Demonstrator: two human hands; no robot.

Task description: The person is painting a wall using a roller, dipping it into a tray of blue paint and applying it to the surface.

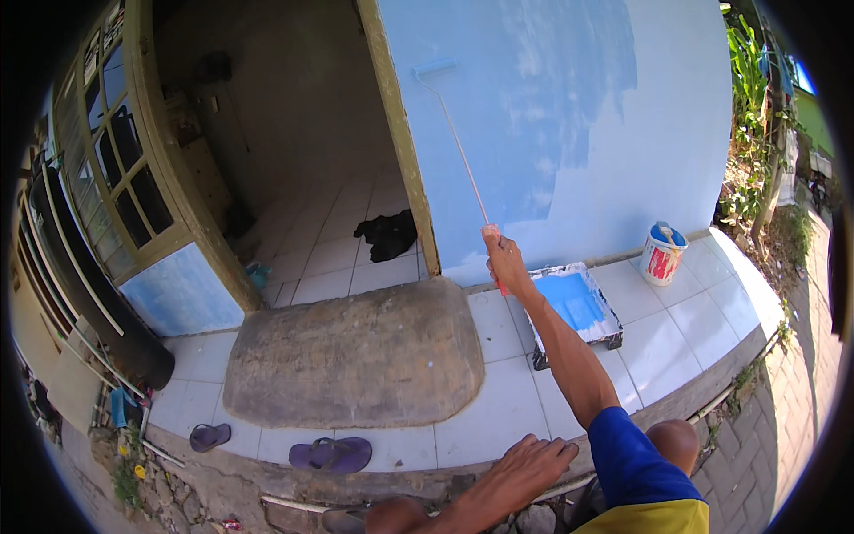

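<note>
My right hand (507, 263) is wrapped around the red handle of a paint roller (463, 158) on a long thin rod. The roller's blue sleeve rests on the wall (525, 107), high up and close to the door frame. Deeper blue covers the wall's left part, with streaky patches; paler blue shows on the right. Below my right forearm sits a paint tray (569, 298) with bright blue paint and smeared white rims. My left hand (531, 470) hangs low near the step edge, empty, its fingers loosely bent and slightly apart.
A paint bucket (664, 254) with a brush across its top stands right of the tray. A raised concrete step (356, 356) fronts the open doorway. Purple flip-flops (330, 455) lie on the white tiles. Dark cloth (388, 236) lies inside. Paving (743, 454) runs along the right.
</note>
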